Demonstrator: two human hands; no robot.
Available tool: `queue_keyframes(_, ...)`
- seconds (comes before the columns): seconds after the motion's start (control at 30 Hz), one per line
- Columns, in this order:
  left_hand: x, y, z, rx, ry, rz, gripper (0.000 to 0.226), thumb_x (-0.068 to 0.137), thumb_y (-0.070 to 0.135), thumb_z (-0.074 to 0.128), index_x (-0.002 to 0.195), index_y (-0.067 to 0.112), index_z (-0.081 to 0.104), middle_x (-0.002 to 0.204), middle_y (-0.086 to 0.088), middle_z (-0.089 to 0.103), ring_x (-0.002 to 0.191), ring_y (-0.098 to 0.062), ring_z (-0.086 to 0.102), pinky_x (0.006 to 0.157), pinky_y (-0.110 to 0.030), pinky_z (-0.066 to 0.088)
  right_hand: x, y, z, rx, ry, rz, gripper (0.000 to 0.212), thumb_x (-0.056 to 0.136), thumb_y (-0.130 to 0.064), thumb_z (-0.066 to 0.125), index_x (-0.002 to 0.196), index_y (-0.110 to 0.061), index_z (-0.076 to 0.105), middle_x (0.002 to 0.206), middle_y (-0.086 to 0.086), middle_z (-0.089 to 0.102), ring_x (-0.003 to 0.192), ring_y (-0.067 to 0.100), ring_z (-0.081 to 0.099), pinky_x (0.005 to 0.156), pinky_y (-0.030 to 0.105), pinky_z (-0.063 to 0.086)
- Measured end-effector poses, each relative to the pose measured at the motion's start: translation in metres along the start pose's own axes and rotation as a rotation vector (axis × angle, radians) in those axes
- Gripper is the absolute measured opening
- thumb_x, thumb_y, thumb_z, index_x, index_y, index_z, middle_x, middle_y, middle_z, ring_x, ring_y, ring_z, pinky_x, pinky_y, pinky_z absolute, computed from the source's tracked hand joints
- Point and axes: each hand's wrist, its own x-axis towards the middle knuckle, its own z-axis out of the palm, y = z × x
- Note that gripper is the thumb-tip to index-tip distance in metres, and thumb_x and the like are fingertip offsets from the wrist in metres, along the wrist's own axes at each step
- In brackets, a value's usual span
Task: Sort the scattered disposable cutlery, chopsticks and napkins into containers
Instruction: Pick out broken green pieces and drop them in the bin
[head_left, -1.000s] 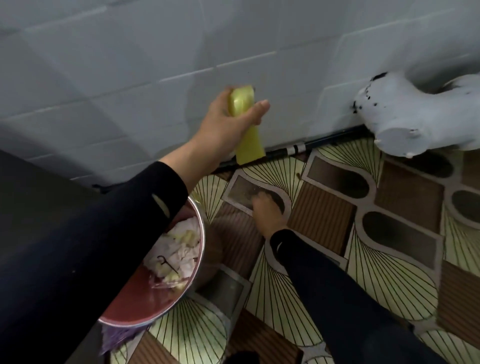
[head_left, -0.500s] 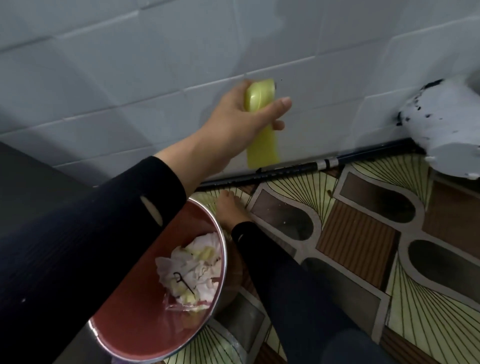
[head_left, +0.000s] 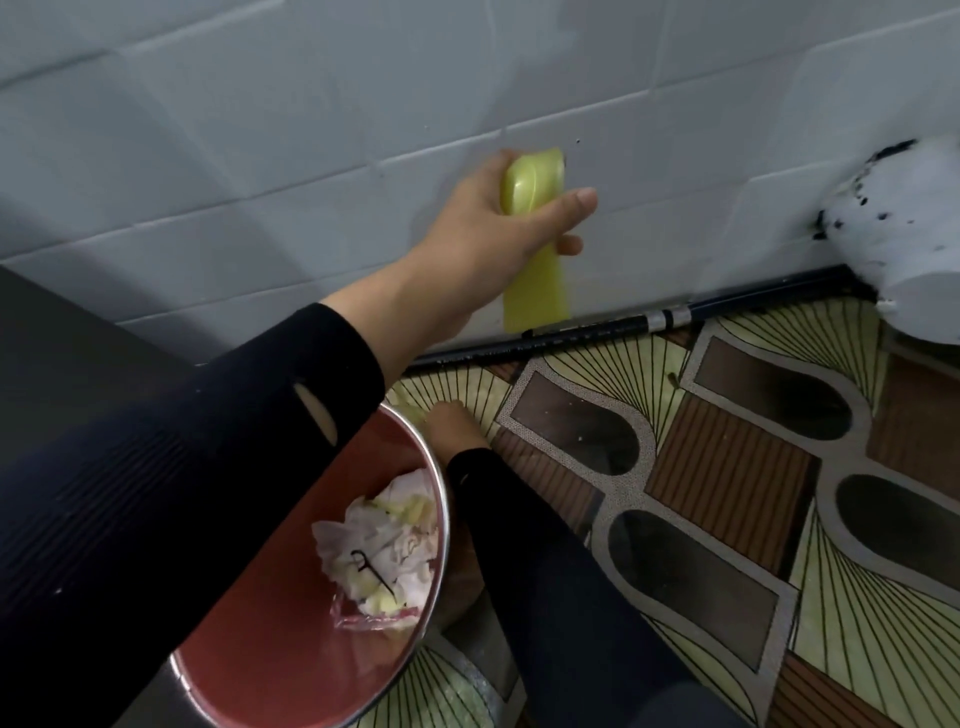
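My left hand (head_left: 498, 234) is raised in front of the tiled wall. It grips a flat, oblong yellow plastic piece (head_left: 535, 291) that hangs down from its fingers. Below my left sleeve stands a round bin (head_left: 291, 670) with a metal rim and a red inside. Crumpled white napkins (head_left: 379, 551) lie in it, with yellowish scraps, clear wrap and a thin black pin. My right hand is out of view. A bare foot (head_left: 452, 426) on a black-clad leg rests on the floor next to the bin's rim.
A dark pole (head_left: 623, 327) lies along the foot of the wall. A white, black-speckled object (head_left: 904, 249) sits at the right edge. A dark cabinet (head_left: 62, 338) stands at the left. A patterned mat (head_left: 727, 493) covers the floor.
The foot has moved left, up to the bin's rim. My left hand still holds the yellow piece at about the same height. The view has shifted left and down.
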Motion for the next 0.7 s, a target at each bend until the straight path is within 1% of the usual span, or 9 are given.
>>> queue_keyframes(0.07,0.000,-0.001,0.002,0.007,0.003,-0.001,0.049,0.089,0.024,0.070,0.132,0.013,0.048,0.105,-0.003,0.066,0.085,-0.012,0.072,0.065,-0.022,0.058,-0.004,0.006,-0.002,-0.040,0.012,-0.028,0.026,0.098,-0.005,0.043,0.114,0.006,0.061,0.123,0.023,0.061,0.114,0.037,0.059,0.089,0.038,0.048)
queue_keyframes(0.13,0.000,-0.002,0.004,0.030,-0.001,-0.009,0.055,0.089,0.026,0.070,0.136,0.014,0.045,0.106,-0.002,0.066,0.087,-0.012,0.072,0.070,-0.026,0.059,-0.007,0.009,-0.002,-0.081,0.090,-0.032,0.025,0.097,-0.006,0.045,0.115,0.004,0.059,0.123,0.022,0.062,0.115,0.037,0.059,0.090,0.038,0.048)
queue_keyframes(0.23,0.002,-0.003,0.001,0.040,0.006,0.000,0.056,0.088,0.026,0.071,0.135,0.014,0.046,0.109,-0.005,0.067,0.088,-0.016,0.073,0.075,-0.033,0.061,-0.006,0.012,-0.005,-0.022,0.187,-0.064,0.029,0.094,-0.002,0.047,0.122,0.001,0.047,0.128,0.021,0.053,0.115,0.039,0.056,0.090,0.042,0.046)
queue_keyframes(0.3,0.005,-0.003,-0.004,0.043,0.021,0.004,0.057,0.087,0.027,0.072,0.135,0.015,0.046,0.112,-0.007,0.067,0.088,-0.016,0.073,0.075,-0.034,0.061,-0.004,0.011,-0.006,0.021,0.140,-0.161,0.035,0.090,0.001,0.050,0.122,-0.004,0.040,0.126,0.022,0.051,0.110,0.041,0.056,0.083,0.043,0.044)
queue_keyframes(0.37,0.009,-0.005,-0.007,0.053,0.026,0.000,0.058,0.086,0.028,0.073,0.136,0.016,0.045,0.112,-0.006,0.067,0.088,-0.015,0.073,0.073,-0.033,0.061,0.002,0.009,-0.007,0.011,0.058,-0.237,0.038,0.090,-0.007,0.053,0.124,-0.012,0.037,0.119,0.021,0.057,0.104,0.039,0.061,0.078,0.040,0.044)
queue_keyframes(0.47,0.015,-0.011,-0.005,0.034,0.016,-0.015,0.054,0.087,0.025,0.072,0.133,0.014,0.047,0.110,-0.007,0.066,0.086,-0.017,0.073,0.074,-0.037,0.061,0.017,0.008,-0.009,-0.161,-0.071,-0.310,0.052,0.094,-0.026,0.055,0.141,-0.028,0.035,0.125,0.017,0.061,0.110,0.035,0.061,0.086,0.038,0.048)
queue_keyframes(0.57,0.018,-0.019,0.001,0.024,-0.037,-0.037,0.053,0.088,0.022,0.071,0.134,0.013,0.046,0.107,-0.006,0.065,0.086,-0.017,0.073,0.075,-0.033,0.061,0.027,0.006,-0.010,-0.462,-0.093,-0.401,0.051,0.101,-0.029,0.045,0.148,-0.039,0.031,0.135,0.013,0.056,0.121,0.033,0.056,0.095,0.039,0.044)
queue_keyframes(0.63,0.019,-0.024,0.003,0.024,-0.074,-0.046,0.052,0.088,0.022,0.070,0.134,0.013,0.047,0.108,-0.006,0.065,0.087,-0.017,0.073,0.073,-0.030,0.060,0.031,0.004,-0.006,-0.571,-0.103,-0.414,0.046,0.105,-0.032,0.036,0.148,-0.045,0.028,0.137,0.011,0.055,0.122,0.031,0.056,0.093,0.037,0.044)
queue_keyframes(0.7,0.022,-0.027,0.004,0.025,-0.082,-0.053,0.055,0.088,0.023,0.071,0.135,0.014,0.046,0.110,-0.006,0.065,0.087,-0.016,0.073,0.071,-0.028,0.060,0.030,0.002,-0.005,-0.606,-0.056,-0.418,0.042,0.105,-0.026,0.034,0.145,-0.039,0.034,0.130,0.010,0.058,0.117,0.030,0.059,0.087,0.036,0.046)
